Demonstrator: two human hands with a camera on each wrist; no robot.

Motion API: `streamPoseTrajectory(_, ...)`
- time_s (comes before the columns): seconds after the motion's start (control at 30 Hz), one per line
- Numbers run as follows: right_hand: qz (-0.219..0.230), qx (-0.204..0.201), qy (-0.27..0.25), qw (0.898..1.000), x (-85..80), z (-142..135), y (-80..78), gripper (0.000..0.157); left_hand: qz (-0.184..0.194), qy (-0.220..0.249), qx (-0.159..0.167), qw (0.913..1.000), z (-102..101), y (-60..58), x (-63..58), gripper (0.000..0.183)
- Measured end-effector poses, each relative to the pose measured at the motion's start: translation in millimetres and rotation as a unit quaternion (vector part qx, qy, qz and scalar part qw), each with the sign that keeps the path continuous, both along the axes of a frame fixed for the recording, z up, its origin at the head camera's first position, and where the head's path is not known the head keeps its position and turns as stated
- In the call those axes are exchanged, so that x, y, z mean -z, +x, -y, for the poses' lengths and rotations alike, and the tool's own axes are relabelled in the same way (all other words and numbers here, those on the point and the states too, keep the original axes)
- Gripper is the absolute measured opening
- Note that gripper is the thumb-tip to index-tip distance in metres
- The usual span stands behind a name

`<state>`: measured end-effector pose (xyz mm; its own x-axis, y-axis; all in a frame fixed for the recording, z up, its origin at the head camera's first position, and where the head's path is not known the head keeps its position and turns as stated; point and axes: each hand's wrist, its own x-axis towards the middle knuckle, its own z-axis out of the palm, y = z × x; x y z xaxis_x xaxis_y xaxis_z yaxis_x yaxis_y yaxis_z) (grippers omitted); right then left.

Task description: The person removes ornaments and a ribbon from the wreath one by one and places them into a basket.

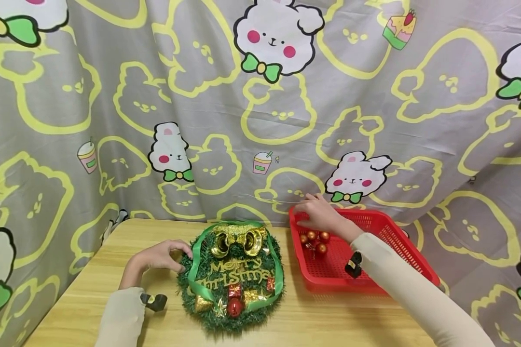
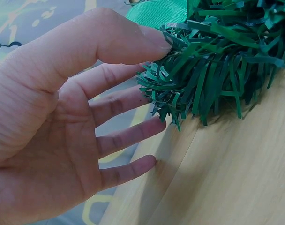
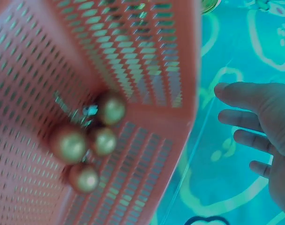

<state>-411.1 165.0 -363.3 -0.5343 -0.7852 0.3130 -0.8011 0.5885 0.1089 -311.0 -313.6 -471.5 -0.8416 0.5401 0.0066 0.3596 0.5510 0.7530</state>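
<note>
A green tinsel Christmas wreath [image 1: 230, 325] lies on the wooden table, with gold bells [image 1: 253, 242], a "Merry Christmas" sign [image 1: 236, 274] and a loose green ribbon [image 1: 279, 270] across it. At its left edge, my left hand [image 1: 162, 255] pinches the tinsel [image 2: 203, 70] lightly, thumb on top and fingertips partly hidden behind it. My right hand [image 1: 319, 214] hovers over the back left corner of a red plastic basket [image 1: 304, 270], holding nothing. Inside that corner sits a cluster of shiny gold-orange balls [image 1: 321, 248], seen blurred as balls [image 3: 70, 145] in the right wrist view.
The basket stands to the right of the wreath, on the light wooden table [image 1: 156, 327]. Behind the table hangs a grey curtain [image 1: 217, 111] printed with rabbits and yellow outlines. A red ball [image 1: 234, 307] and small gift-box ornaments decorate the wreath's lower part.
</note>
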Motion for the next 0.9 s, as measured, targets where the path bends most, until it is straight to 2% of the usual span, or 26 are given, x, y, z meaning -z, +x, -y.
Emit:
streamPoseTrajectory(0.13,0.032,0.018,-0.023,0.999,-4.3,10,8.5,0.027,-0.002,0.004,0.003,1.0,0,-0.5,-1.1,0.031)
streamPoseTrajectory(0.27,0.041,0.03,-0.032,0.998,-3.6,21,18.7,0.027,-0.001,0.004,0.003,1.0,1,-0.8,-0.9,0.031)
streamPoseTrajectory(0.53,-0.022,0.049,-0.03,0.998,15.2,46,45.8,0.028,-0.007,0.006,0.003,1.0,-1,1.7,-1.7,0.03)
streamPoseTrajectory(0.7,-0.04,0.071,-0.014,0.997,22.9,60,61.0,0.027,-0.005,-0.004,-0.006,1.0,-1,1.2,-0.7,0.03)
streamPoseTrajectory(0.9,-0.054,0.097,0.009,0.994,37.8,71,67.1,0.025,-0.004,0.006,0.002,1.0,-1,0.5,-0.2,0.031)
